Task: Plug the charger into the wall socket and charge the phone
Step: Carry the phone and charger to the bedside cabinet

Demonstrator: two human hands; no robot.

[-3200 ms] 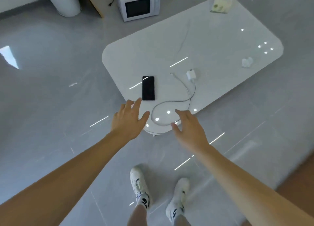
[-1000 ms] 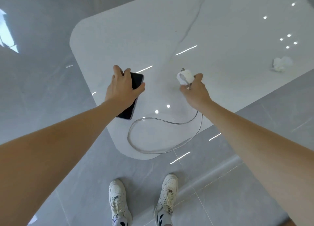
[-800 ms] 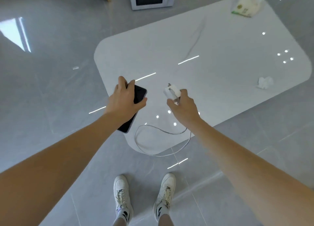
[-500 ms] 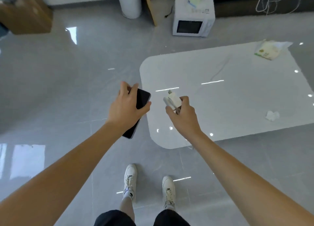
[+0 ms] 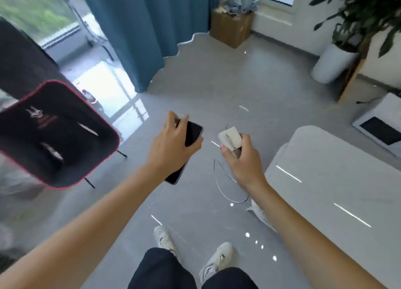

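Head camera, looking down past my outstretched arms at a grey tiled floor (image 5: 217, 82). Going left to right: at nine o'clock sits a black chair (image 5: 54, 134) with red piping, its seat tilted toward me. Behind it at eleven o'clock hangs a blue curtain (image 5: 141, 28) beside a bright glass door. Just left of centre, my left hand (image 5: 171, 147) has its fingers (image 5: 184, 120) wrapped around the dark phone (image 5: 193, 132), screen up, held in the air above the floor; its lower end pokes out under my wrist. Just right of centre, my right hand (image 5: 243, 160) has its fingers closed on the white charger (image 5: 230, 138), the block sticking up out of my grip. Its thin white cable (image 5: 225, 191) dangles in a loop below that hand, clear of the phone. At twelve o'clock a cardboard box (image 5: 232, 28) stands by the wall. At three o'clock lies the white glossy surface (image 5: 336, 191), with a white microwave (image 5: 382, 126) on the floor beyond it and a potted plant (image 5: 334, 61) at two o'clock. At six o'clock my white sneakers (image 5: 217, 260) stand on the tiles.
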